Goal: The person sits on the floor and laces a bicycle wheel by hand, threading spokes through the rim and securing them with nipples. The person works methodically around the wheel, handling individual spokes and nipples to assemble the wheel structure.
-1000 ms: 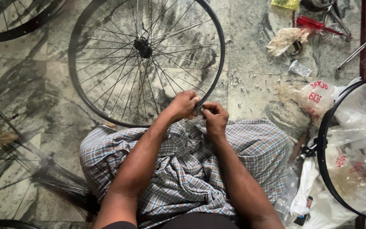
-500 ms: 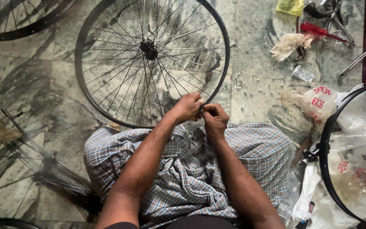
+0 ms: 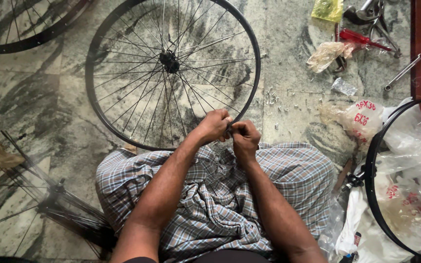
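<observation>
A black spoked bicycle wheel [image 3: 123, 39] lies flat on the marble floor in front of my lap. Its near rim passes under my hands. My left hand [image 3: 214, 125] is closed over the rim's near edge where a spoke meets it. My right hand [image 3: 244, 139] is pinched tight against the left, fingers on the same spot of rim. What the fingertips hold is hidden. Both forearms rest over a checked cloth [image 3: 210, 204] across my lap. The hub [image 3: 169, 61] sits at the wheel's middle.
Another wheel [image 3: 20, 44] lies at the top left, a bare rim [image 3: 373, 195] over plastic bags at right. A bundle of loose spokes [image 3: 49, 199] lies at left. Small nipples [image 3: 274, 97] are scattered on the floor. A red-handled screwdriver [image 3: 361, 39], spanner [image 3: 403, 72] and bags lie top right.
The view has drifted slightly, so the wheel sits further right in frame. My hands stay together on the near rim, with small finger movement only.
</observation>
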